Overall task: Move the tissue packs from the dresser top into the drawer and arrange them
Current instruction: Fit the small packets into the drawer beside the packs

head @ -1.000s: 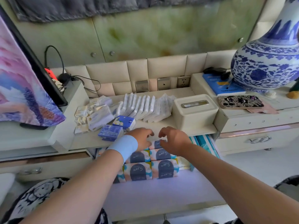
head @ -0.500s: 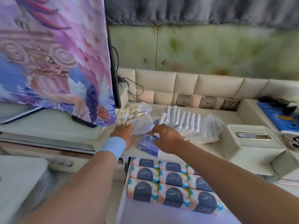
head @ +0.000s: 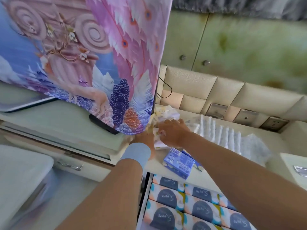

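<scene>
**Head view: both hands in the corner pile, drawer part filled**

A patterned cover [head: 99, 63] fills the ten o'clock side. Right at its lower edge the left hand [head: 144, 138], with a blue wristband [head: 136, 155], reaches into the small packs [head: 166, 113]. Its fingers are hidden, so I cannot tell whether it holds anything. At its three o'clock the right hand [head: 174, 135] curls its fingers down over those same white-and-yellow packs and seems to grip a few.

A blue pack [head: 179, 163] lies at the right hand's five o'clock. A row of white packs [head: 221, 133] stands on the dresser top [head: 279, 140] at its three o'clock. The open drawer [head: 146, 196], at six o'clock, already holds neat rows of printed packs [head: 199, 208].

This looks like the gathering step. The next move calls for a firm hold on the loose small packs, a lift clear of the cover, and a carry towards six o'clock into the space left in the drawer.
</scene>
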